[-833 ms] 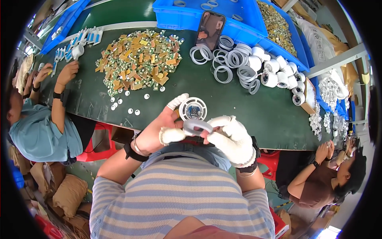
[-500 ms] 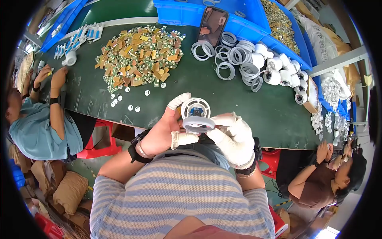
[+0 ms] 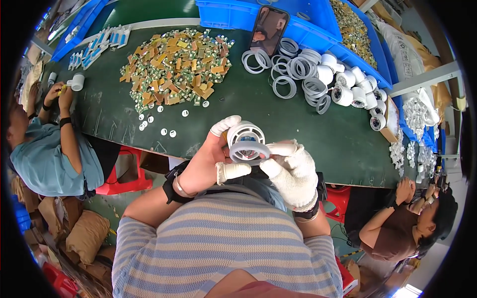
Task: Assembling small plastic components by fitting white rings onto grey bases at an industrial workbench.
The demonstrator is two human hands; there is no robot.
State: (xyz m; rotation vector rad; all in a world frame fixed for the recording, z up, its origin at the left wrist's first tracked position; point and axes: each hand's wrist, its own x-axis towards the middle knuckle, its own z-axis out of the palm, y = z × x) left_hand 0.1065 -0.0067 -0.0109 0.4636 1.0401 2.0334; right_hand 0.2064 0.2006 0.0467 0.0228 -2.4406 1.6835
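At the near edge of the table, my left hand is closed round a white round housing with a slotted rim and a bit of blue inside. Finger cots cover its thumb and a fingertip. My right hand, in a white knit glove, pinches a grey ring between thumb and fingers. The ring is tilted in front of the housing's open end and hides its lower part; whether the two touch, I cannot tell. My left thumb lies close to the ring's lower left side.
Small circuit boards form a heap at the far left, with white discs nearby. Loose grey rings, white housings and a phone against a blue bin stand right. Co-workers sit on both sides.
The housing has tilted, so less of the board inside shows, and the ring sits slightly higher across it. The left co-worker's white part has moved closer to that person's hands.
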